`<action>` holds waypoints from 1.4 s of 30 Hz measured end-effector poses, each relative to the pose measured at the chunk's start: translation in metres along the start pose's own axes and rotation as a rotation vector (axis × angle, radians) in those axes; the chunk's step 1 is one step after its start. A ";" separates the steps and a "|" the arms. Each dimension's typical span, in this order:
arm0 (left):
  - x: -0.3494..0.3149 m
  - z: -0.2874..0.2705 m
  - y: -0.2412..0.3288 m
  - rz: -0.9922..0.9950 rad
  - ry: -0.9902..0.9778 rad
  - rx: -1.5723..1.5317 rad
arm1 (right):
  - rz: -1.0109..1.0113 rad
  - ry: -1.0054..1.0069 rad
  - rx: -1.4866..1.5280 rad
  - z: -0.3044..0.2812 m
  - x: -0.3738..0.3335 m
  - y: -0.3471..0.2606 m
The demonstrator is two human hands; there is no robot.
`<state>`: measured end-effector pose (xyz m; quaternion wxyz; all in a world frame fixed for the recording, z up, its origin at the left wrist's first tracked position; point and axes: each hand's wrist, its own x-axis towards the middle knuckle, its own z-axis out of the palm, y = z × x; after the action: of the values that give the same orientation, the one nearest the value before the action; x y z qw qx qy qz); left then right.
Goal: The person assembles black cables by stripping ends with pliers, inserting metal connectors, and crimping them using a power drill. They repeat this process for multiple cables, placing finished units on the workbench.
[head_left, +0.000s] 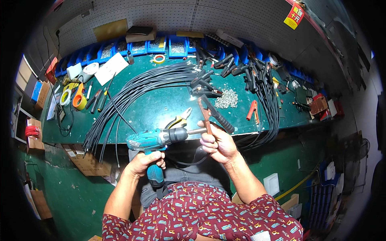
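My left hand [141,162] is wrapped round the grip of a teal cordless drill [149,139], its black chuck pointing right. A metal driver bit [196,131] runs from the chuck to a cable clamp [220,117] with copper-coloured jaws and a black-sleeved handle. That clamp is pinched upright in my right hand [221,145], at the bench's front edge. The bit's tip meets the clamp beside my fingers; the exact contact is too small to make out. A black cable hangs in a loop below my hands. Yellow-and-black pliers [179,119] lie just behind the drill.
A thick bundle of black cables [132,89] with black clamps arcs over the green bench [157,106]. Small metal screws [227,99] lie piled behind my right hand. More clamped cables [270,106] and a red clamp [252,110] are on the right; blue parts bins [177,47] line the back.
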<state>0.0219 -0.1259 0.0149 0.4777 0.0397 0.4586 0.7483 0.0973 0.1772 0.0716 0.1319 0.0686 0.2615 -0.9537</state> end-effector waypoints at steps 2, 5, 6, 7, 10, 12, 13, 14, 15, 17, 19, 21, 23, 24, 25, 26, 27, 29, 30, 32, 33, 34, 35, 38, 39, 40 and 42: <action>0.000 0.001 0.000 0.002 0.001 0.004 | 0.003 0.012 0.004 0.000 0.000 0.001; 0.000 0.001 -0.001 0.007 0.017 0.034 | 0.001 0.022 0.013 -0.004 0.000 0.002; 0.000 0.001 -0.001 0.008 0.021 0.041 | 0.000 0.022 0.010 -0.004 -0.001 0.002; 0.001 0.002 0.000 0.010 0.025 0.047 | 0.000 0.023 0.006 -0.003 -0.001 0.002; 0.000 0.006 0.001 0.019 0.039 0.068 | -0.001 0.047 0.006 -0.003 -0.002 0.002; 0.001 0.008 0.002 0.033 0.033 0.081 | -0.003 0.082 0.015 -0.001 -0.003 0.002; 0.001 0.009 0.002 0.045 0.027 0.087 | -0.002 0.102 0.022 0.002 -0.003 0.003; 0.001 0.010 0.002 0.057 0.020 0.093 | -0.001 0.122 0.030 0.003 -0.004 0.003; 0.001 0.008 0.001 0.056 0.010 0.082 | 0.017 0.100 0.034 0.002 -0.003 0.002; 0.001 0.005 -0.002 0.050 -0.016 0.061 | 0.047 0.059 0.043 -0.003 -0.004 0.000; 0.001 0.003 -0.007 0.037 -0.005 0.045 | 0.053 0.033 0.074 -0.010 -0.002 0.002; 0.001 0.000 -0.011 0.028 -0.001 0.025 | 0.050 0.044 0.100 -0.012 -0.002 0.004; 0.003 -0.003 -0.016 0.021 -0.005 -0.003 | 0.000 0.108 0.039 -0.008 -0.002 0.006; 0.004 -0.003 -0.017 0.018 -0.040 -0.044 | -0.025 0.140 0.008 -0.004 -0.003 0.006; 0.004 -0.004 -0.018 0.015 -0.073 -0.084 | -0.022 0.109 0.007 -0.002 -0.004 0.007; 0.005 -0.004 -0.019 0.011 -0.106 -0.124 | -0.018 0.079 0.005 0.001 -0.005 0.007; 0.006 -0.006 -0.019 -0.002 -0.145 -0.163 | -0.015 0.048 0.004 0.004 -0.007 0.007; 0.007 -0.011 -0.020 -0.015 -0.214 -0.246 | -0.032 0.026 -0.043 0.011 -0.007 0.008; 0.007 -0.011 -0.021 -0.013 -0.221 -0.201 | -0.034 0.026 -0.025 0.010 -0.008 0.007; 0.010 -0.012 -0.022 -0.016 -0.259 -0.232 | -0.043 -0.042 -0.012 0.001 -0.005 0.006; 0.012 -0.014 -0.021 -0.018 -0.277 -0.252 | -0.115 0.020 0.056 0.000 -0.005 0.002; 0.012 -0.019 -0.020 -0.008 -0.264 -0.254 | -0.203 -0.037 0.047 -0.009 -0.004 -0.005; 0.009 -0.019 -0.013 0.005 -0.206 -0.199 | -0.297 -0.089 0.038 -0.016 -0.003 -0.014; 0.017 -0.016 0.025 0.080 0.055 0.095 | -0.478 0.101 -0.143 -0.026 -0.004 -0.025; 0.022 -0.011 0.042 0.095 0.172 0.236 | -0.516 0.178 -0.134 -0.022 -0.004 -0.025; 0.026 -0.003 0.054 0.276 0.262 0.496 | -0.538 0.163 -0.122 -0.017 -0.004 -0.025; 0.049 -0.008 0.083 0.489 0.221 0.969 | -0.610 0.150 -0.182 -0.004 -0.002 -0.024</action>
<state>-0.0649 -0.1051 0.0519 0.1663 0.2816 0.7751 0.5405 0.0922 0.1992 0.0802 -0.1739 0.0450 0.3633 -0.9142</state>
